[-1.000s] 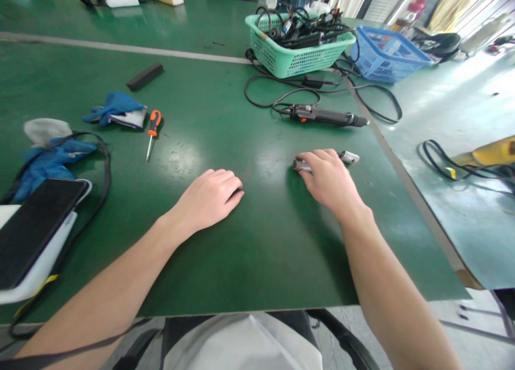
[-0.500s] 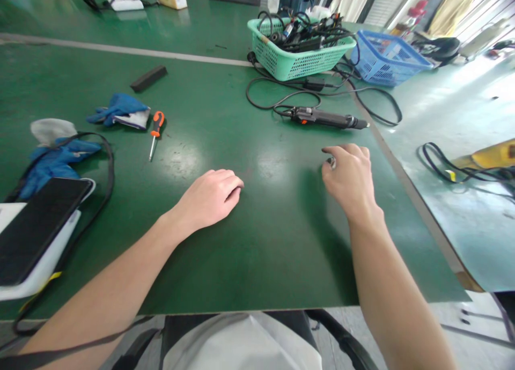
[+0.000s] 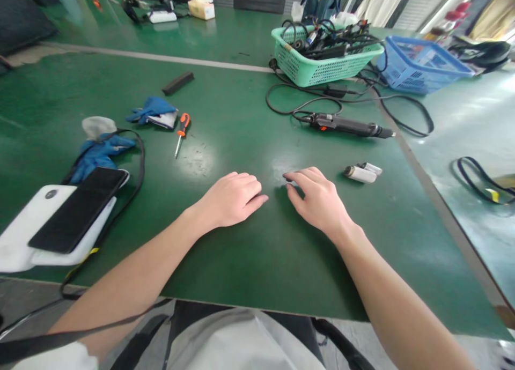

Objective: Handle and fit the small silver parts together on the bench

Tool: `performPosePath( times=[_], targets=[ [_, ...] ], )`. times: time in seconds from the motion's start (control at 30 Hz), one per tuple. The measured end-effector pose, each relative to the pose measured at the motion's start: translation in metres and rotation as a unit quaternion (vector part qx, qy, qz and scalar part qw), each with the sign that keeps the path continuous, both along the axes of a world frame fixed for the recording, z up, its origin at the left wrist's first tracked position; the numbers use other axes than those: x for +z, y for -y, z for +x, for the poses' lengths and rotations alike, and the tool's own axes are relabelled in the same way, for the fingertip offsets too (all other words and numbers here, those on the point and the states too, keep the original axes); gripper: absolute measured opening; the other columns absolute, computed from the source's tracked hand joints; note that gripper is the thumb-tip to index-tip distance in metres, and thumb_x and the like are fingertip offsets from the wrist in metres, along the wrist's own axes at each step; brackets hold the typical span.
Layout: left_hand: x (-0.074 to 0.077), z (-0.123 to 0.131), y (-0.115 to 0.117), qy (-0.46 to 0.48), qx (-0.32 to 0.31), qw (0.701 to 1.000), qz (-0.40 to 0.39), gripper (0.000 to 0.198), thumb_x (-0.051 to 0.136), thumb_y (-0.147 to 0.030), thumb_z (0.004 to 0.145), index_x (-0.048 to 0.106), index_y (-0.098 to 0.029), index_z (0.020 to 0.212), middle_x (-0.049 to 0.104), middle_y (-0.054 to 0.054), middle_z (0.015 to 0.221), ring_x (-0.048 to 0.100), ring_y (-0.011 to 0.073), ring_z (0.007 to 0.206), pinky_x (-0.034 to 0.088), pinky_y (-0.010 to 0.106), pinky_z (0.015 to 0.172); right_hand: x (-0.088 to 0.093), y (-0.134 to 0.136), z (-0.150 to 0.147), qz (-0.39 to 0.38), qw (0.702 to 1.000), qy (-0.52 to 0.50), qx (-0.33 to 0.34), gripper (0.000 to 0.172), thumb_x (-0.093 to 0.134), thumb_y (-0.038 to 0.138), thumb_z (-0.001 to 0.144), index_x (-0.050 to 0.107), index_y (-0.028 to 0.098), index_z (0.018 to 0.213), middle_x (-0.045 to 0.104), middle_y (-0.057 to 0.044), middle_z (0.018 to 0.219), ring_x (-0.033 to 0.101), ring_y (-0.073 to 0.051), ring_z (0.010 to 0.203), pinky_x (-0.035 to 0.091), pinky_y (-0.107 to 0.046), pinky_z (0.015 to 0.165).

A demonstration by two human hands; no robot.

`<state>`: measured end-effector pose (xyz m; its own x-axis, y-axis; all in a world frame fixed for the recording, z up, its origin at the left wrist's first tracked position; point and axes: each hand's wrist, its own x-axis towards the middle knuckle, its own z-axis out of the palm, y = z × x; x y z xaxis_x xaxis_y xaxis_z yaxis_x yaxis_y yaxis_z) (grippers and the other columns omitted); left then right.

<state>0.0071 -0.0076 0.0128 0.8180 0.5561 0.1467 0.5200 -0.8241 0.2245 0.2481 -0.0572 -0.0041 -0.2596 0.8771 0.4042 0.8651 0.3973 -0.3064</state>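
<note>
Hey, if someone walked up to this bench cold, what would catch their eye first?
Probably the two bare hands, left hand and right hand, resting side by side on the green table, holding nothing. Just right of them lies a small white cylinder, and beyond it a black electric screwdriver with its looping cord. At the far edge sits a green basket heaped with cables.

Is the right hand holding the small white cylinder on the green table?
No. The right hand rests flat on the green table, while the small white cylinder lies apart from it, further to the right.
</note>
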Motion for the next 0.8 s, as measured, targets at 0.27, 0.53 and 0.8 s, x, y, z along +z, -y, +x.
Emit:
performPosePath(
  times=[0.27,0.53,0.8],
  targets=[
    [0.045,-0.013,0.023,-0.049,0.015,0.998,0.045,0.031,0.043,-0.033,0.103,0.062,-0.017,0.085,0.067,0.008,0.094,0.062,0.0217,0.092,0.044,0.036,0.078,-0.007,0.0,0.001,0.003,1.0,-0.006,0.018,0.026,0.051,0.029,0.099,0.07,0.021,0.115,0.074,-0.01,0.104,0.068,-0.028,0.1,0.056,-0.045,0.092],
    [0.078,-0.138,0.065,-0.093,0.346,0.931,0.072,0.041,0.056,-0.053,0.094,0.06,-0.017,0.114,0.069,0.012,0.106,0.062,0.0296,0.098,0.046,0.043,0.086,-0.008,0.004,0.002,0.039,0.999,-0.013,0.008,0.027,0.052,0.028,0.098,0.069,0.021,0.117,0.075,-0.01,0.105,0.069,-0.028,0.101,0.057,-0.045,0.091],
    [0.073,-0.21,0.062,-0.139,0.525,0.834,0.101,0.086,0.056,-0.085,0.078,0.057,-0.01,0.122,0.066,0.02,0.111,0.054,0.0467,0.114,0.04,0.055,0.088,-0.008,0.004,-0.001,0.055,0.998,-0.016,0.014,0.026,0.052,0.029,0.098,0.07,0.021,0.115,0.075,-0.01,0.103,0.069,-0.028,0.099,0.057,-0.044,0.091]
  ],
)
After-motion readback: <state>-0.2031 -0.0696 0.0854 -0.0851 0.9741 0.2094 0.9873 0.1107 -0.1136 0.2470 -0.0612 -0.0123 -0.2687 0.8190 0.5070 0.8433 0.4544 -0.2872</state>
